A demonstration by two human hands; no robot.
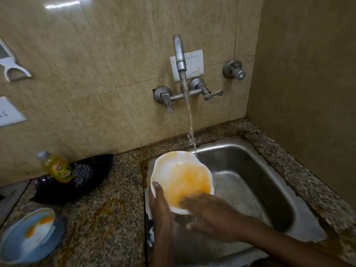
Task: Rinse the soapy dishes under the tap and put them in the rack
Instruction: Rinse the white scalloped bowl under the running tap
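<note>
A white bowl (182, 180), coated inside with orange-yellow residue, is held tilted over the left edge of the steel sink (250, 182), at centre frame. The left hand (161, 205) grips its lower-left rim, thumb lying on the inner edge. The right hand (210, 214) reaches in from the lower right with fingers stretched fairly flat into the bowl's near side, touching the residue; it grasps nothing.

Water runs from the tap (180, 54) at upper centre and falls just past the bowl's far right rim into the basin. To the right of the bowl the basin is open down to its floor.

On the granite counter (107, 218) left of the sink, a blue plate (28, 237) with orange smears sits at the lower-left corner, well apart from the bowl. Above it a yellow soap bottle (55, 166) leans on a dark tray (77, 180) beside a steel scrubber (82, 174). Bare stained counter lies between these and the sink's edge.
</note>
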